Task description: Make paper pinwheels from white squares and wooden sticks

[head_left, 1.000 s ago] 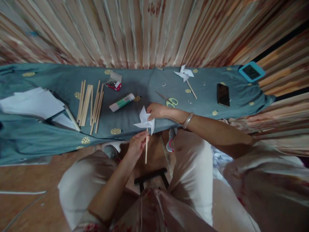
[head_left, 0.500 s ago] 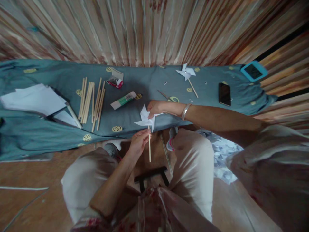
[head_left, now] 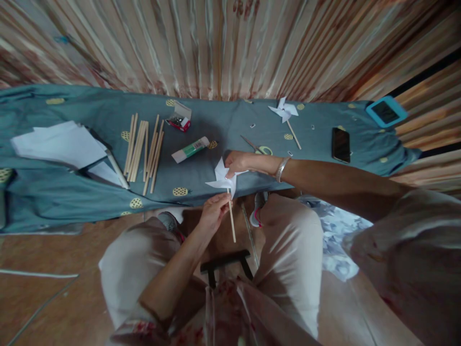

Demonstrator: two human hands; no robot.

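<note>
In the head view, the left hand has its grip closed, thumb and fingers pinched around the upper part of a stick, just below the pinwheel at its top. The stick's lower end points down past the near edge of the table. The right hand has its fingers curled in, and the thumb tip touches the paper by the pinwheel's centre; whether this grip pinches the paper or only presses on it, I cannot tell. The pinwheel is in front of the person, at the table's near edge, between the two hands. The scissors lie just beyond the right hand. A green-and-white box lies to the left of the scissors, with loose sticks further left.
</note>
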